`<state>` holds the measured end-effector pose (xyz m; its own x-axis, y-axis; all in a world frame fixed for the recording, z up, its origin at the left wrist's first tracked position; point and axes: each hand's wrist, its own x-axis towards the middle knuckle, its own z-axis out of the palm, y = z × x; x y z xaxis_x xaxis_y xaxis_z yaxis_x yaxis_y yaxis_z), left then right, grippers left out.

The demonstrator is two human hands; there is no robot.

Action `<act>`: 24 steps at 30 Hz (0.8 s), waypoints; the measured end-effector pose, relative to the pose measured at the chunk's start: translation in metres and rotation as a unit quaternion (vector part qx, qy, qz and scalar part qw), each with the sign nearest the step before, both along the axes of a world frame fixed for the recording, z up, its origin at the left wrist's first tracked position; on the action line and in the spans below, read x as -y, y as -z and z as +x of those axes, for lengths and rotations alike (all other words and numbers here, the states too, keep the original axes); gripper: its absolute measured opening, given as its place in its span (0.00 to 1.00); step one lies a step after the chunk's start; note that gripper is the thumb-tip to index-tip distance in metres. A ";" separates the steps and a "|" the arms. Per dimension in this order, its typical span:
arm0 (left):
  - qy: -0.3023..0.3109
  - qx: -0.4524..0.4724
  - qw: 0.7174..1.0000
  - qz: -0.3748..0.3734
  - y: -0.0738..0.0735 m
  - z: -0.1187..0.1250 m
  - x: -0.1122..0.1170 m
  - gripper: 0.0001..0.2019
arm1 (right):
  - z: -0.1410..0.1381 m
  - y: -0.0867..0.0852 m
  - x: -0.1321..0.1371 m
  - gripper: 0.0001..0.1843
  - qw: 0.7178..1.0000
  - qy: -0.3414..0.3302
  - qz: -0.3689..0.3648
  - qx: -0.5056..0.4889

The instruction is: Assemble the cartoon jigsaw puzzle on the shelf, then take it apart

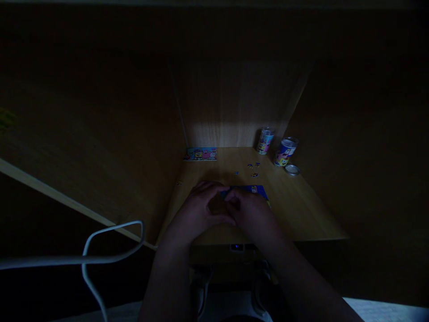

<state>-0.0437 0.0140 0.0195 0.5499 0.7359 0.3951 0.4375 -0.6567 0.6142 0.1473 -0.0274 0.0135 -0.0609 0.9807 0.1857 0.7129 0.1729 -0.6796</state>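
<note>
Wood-grain panels (231,116) are enclosing the bay on three sides, mostly sinking into darkness; light is falling only on the lower back panel and the desk

Wooden desk (301,210), pale laminate, is carrying everything listed below

White cable (110,230) is looping through the dark at the left, well apart from the desk items

Left hand (197,212) and right hand (251,212) are meeting at the desk's near middle, fingers curled inward and tips touching each other over the near left corner of the blue puzzle (258,191); whether either is pinching a piece cannot be told in this dimness. Both wrists seem to be resting low, probably for steadiness in fine work

Blue puzzle is lying flat, half hidden under the right hand

Cartoon picture card (201,154) is sitting at the foot of the back panel, far left, probably kept there to be in sight; lying or leaning cannot be told

Two cartoon-printed tins (265,140) (284,152) are standing upright in the far right corner, apparently pushed clear of the hands

Round lid (292,169) is lying just beside the nearer tin

Loose puzzle pieces (254,166) are lying scattered between the tins and the hands
</note>
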 end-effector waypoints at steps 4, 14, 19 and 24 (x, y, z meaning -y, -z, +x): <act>-0.029 -0.047 0.998 0.030 0.001 -0.006 0.001 0.29 | 0.009 -0.003 0.007 0.06 0.999 0.024 0.012 0.019; -0.046 -0.131 0.990 0.031 -0.002 0.001 0.009 0.16 | 0.076 0.030 0.029 0.10 0.963 0.128 0.200 0.128; -0.041 -0.131 0.991 0.012 0.000 0.009 0.009 0.13 | 0.070 0.037 0.026 0.08 0.965 0.061 0.204 0.152; -0.029 -0.122 0.992 0.017 0.004 0.006 0.007 0.11 | 0.069 0.038 0.025 0.08 0.968 0.056 0.192 0.155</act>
